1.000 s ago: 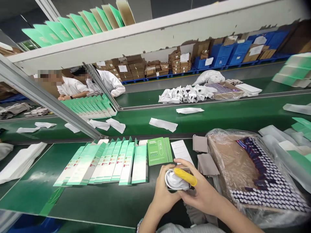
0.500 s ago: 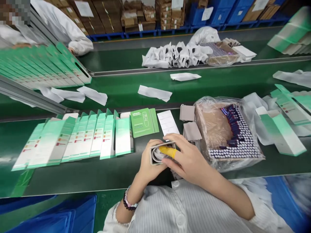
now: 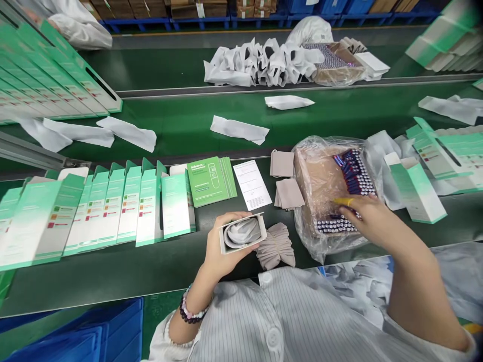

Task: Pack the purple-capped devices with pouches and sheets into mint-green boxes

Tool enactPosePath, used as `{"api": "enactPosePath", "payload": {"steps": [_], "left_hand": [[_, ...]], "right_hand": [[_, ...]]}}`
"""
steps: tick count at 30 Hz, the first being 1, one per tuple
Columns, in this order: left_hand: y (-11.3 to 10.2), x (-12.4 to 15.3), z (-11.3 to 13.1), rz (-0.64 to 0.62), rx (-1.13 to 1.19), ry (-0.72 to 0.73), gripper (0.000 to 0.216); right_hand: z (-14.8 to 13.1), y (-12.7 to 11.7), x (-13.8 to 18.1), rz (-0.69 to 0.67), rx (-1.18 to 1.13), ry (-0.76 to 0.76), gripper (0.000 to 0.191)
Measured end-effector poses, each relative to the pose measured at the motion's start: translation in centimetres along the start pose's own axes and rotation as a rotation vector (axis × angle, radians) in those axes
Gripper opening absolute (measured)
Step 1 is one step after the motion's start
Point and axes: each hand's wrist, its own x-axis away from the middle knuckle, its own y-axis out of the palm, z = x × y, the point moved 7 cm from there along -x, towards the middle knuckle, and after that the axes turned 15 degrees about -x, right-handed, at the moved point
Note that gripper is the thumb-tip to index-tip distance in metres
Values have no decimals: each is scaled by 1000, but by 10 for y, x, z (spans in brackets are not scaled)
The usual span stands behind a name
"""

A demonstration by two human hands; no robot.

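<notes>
At twelve o'clock, cardboard cartons (image 3: 147,8) top blue pallets (image 3: 138,22) beyond grey floor (image 3: 188,41); a green tabletop (image 3: 113,274) spans nine to three.

Wearing a pale grey pinstriped shirt (image 3: 241,322) with large round buttons (image 3: 273,338), loose whitish sleeves (image 3: 161,334), black, white and pink bead bracelets (image 3: 191,312) on the left wrist (image 3: 198,294), a yellow finger cot (image 3: 342,201) on the right hand (image 3: 364,217).

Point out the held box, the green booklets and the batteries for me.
Held box (image 3: 263,225): head view, on the right rim of its open end.
Green booklets (image 3: 207,183): head view, on the front booklet's cover.
Batteries (image 3: 348,174): head view, on the dark sides of the upper cluster.
</notes>
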Motion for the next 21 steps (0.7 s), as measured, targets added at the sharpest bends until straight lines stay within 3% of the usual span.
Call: {"api": "enactPosePath", "payload": {"steps": [2, 4, 9, 12, 15, 18, 21], "left_hand": [[0, 0, 0, -4, 13, 1, 57], [0, 0, 0, -4, 16, 2, 57], [1, 0, -1, -16, 22, -11, 57], [2, -1, 0, -24, 26, -1, 56], [3, -1, 2, -40, 37, 16, 54], [3, -2, 3, -52, 47, 9, 52], [1, -2, 5, -44, 27, 5, 50]], "right_hand": [[27, 16, 15, -110, -4, 39, 37], [38, 24, 26, -118, -32, 27, 34], [16, 2, 29, 65, -129, -110, 29], [-31, -25, 21, 277, -290, -148, 23], [-100, -40, 12, 518, -589, -195, 27], [-173, -28, -7, 475, -862, -328, 41], [-225, -13, -17, 356, -692, -562, 47]]}}
